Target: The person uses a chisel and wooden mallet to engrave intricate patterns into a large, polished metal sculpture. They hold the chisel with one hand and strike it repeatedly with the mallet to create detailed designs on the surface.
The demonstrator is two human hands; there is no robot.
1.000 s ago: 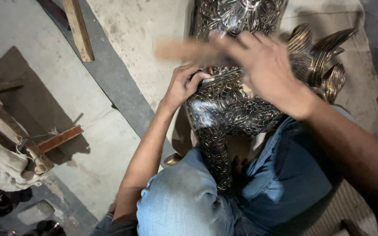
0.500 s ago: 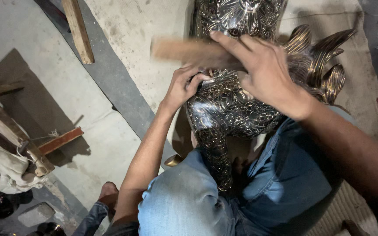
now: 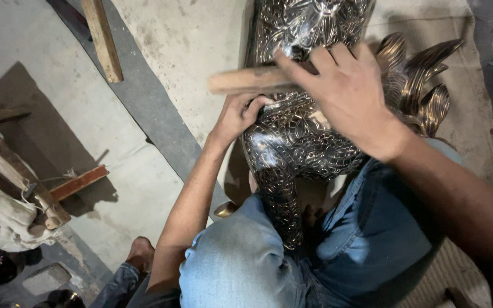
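A large shiny metal figure (image 3: 298,142), embossed all over with fine patterns, rests between my knees in blue jeans (image 3: 241,262). Curved metal feather shapes (image 3: 423,85) stick out on its right side. My right hand (image 3: 343,97) grips a wooden stick (image 3: 246,80) that lies across the top of the figure, pointing left. My left hand (image 3: 241,114) is closed against the figure's left edge; whether it pinches a small tool there is hidden.
A concrete floor (image 3: 161,45) lies to the left, with a wooden plank (image 3: 102,37) at the top. A reddish wooden strip (image 3: 78,182) and a wooden block (image 3: 41,199) lie at the left. A sacking mat (image 3: 480,131) lies under the figure at the right.
My right hand with the wooden stick has shifted slightly down and left over the figure. My left hand has stayed at the figure's edge.
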